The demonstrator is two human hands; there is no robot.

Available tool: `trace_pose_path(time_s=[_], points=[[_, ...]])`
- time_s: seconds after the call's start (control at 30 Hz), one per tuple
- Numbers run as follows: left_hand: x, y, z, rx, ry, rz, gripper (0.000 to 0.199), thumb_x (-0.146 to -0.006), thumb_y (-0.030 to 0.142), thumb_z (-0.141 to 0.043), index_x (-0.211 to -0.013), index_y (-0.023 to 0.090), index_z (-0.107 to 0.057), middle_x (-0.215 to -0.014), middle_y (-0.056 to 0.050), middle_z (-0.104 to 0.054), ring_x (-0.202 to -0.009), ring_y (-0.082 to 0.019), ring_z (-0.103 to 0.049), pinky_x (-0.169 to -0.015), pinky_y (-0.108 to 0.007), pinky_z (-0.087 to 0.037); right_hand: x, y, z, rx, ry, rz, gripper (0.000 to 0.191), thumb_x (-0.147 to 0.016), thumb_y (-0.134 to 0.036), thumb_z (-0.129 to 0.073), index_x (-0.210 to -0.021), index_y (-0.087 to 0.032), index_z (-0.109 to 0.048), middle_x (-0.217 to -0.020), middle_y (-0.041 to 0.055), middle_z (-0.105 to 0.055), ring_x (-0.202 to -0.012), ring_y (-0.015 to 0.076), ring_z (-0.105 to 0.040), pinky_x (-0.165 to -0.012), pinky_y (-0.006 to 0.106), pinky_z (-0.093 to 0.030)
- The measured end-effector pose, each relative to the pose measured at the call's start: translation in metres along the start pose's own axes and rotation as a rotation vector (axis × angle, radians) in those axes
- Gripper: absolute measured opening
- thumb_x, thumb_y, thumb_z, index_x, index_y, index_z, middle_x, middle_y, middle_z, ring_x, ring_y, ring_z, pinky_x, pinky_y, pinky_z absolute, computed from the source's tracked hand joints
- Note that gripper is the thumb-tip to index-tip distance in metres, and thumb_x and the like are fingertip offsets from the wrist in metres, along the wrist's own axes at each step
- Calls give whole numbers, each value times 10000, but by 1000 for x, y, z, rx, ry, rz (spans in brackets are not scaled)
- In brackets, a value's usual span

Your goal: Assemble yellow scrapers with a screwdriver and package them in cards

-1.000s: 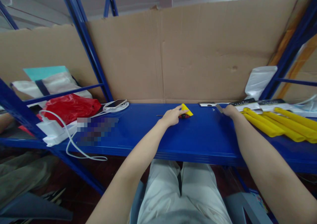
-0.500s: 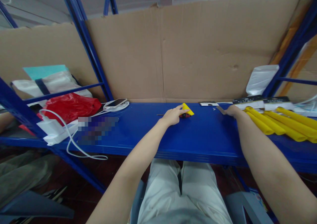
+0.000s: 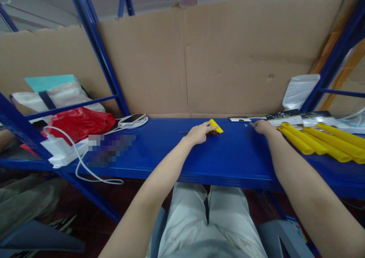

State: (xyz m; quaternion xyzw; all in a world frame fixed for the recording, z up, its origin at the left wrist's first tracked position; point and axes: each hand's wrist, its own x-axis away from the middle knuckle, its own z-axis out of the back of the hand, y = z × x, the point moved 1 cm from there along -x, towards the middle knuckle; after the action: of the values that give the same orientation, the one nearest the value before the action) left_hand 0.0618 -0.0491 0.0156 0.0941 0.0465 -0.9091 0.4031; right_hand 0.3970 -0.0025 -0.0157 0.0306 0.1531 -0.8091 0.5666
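Note:
Near the middle of the blue tabletop, my left hand has its fingers closed on a yellow triangular-looking piece. Just under those fingers lies a screwdriver with a red and black handle; its thin shaft shows to the left of the hand. Over on the right, my right hand pinches a small flat metal plate, which is mostly hidden by the fingers. Tiny light-coloured bits lie just left of that plate.
Several yellow tubular handles with black-and-white card packaging lie at the right. A flat white-and-black packet is at the back. Leftward are a phone, white cable, red bag and power strip. Cardboard stands behind.
My right hand has shifted slightly left, and the metal plate has turned so that less of it shows. My left hand and the yellow piece stay in place.

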Motion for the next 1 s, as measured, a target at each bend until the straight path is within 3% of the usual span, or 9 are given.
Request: trace_pose_path(time_s=[0.17, 0.4, 0.53, 0.63, 0.77, 0.87, 1.0], points=[[0, 0, 0, -6, 2, 0, 733, -794, 14, -451, -1439, 360, -401, -1542, -11, -339, -1338, -228, -438, -1072, -363, -389, 12, -12, 10, 31, -127, -83, 378, -783, -169, -546, -1130, -174, -697, -1197, 189, -641, -1142, 356, -588, -930, 562, -449], [0, 0, 0, -10, -2, -8, 740, -795, 9, -445, -1443, 361, -395, -1542, -7, -339, -1342, -224, -433, -1080, -355, -382, 21, -19, 16, 40, -144, -127, 385, -804, -177, -545, -1161, -217, -682, -1252, 164, -617, -1191, 341, -556, -968, 570, -414], [-1, 0, 0, -3, -2, -10, 745, -793, 11, -449, -1443, 371, -390, -1541, 2, -343, -1340, -223, -434, -1078, -359, -386, 20, -27, 18, 84, -93, -67, 408, -810, -190, -527, -1196, -199, -659, -1224, 170, -630, -1185, 342, -551, -946, 545, -433], [-1, 1, -1, 1, 3, -16, 742, -793, 12, -446, -1444, 364, -388, -1537, 5, -351, -1338, -211, -439, -1074, -346, -390, 25, -48, 22, 44, -40, 82, 467, -822, -179, -509, -1278, -195, -608, -1272, 169, -608, -1209, 333, -540, -977, 515, -428], [-1, 1, -2, -2, 12, -24, 741, -784, 9, -439, -1450, 332, -388, -1536, -9, -354, -1334, -208, -444, -1070, -332, -395, 41, -89, 18, -140, 49, 547, 496, -837, -120, -474, -1324, -139, -568, -1377, 139, -539, -1298, 247, -477, -1095, 395, -359], [-2, 0, -4, 14, 36, -46, 762, -773, 3, -427, -1466, 313, -358, -1542, -1, -341, -1347, -184, -426, -1084, -308, -379, 51, -114, 9, -264, 96, 804, 525, -821, -86, -468, -1331, -169, -561, -1377, 104, -545, -1299, 221, -481, -1104, 410, -355], [-5, -3, -9, 53, 65, -89, 772, -771, 13, -418, -1481, 298, -317, -1536, 22, -348, -1367, -142, -392, -1103, -284, -353, 54, -127, 1, -301, 104, 923, 518, -764, -36, -481, -1230, -196, -642, -1326, 94, -591, -1240, 234, -537, -1047, 438, -412]])
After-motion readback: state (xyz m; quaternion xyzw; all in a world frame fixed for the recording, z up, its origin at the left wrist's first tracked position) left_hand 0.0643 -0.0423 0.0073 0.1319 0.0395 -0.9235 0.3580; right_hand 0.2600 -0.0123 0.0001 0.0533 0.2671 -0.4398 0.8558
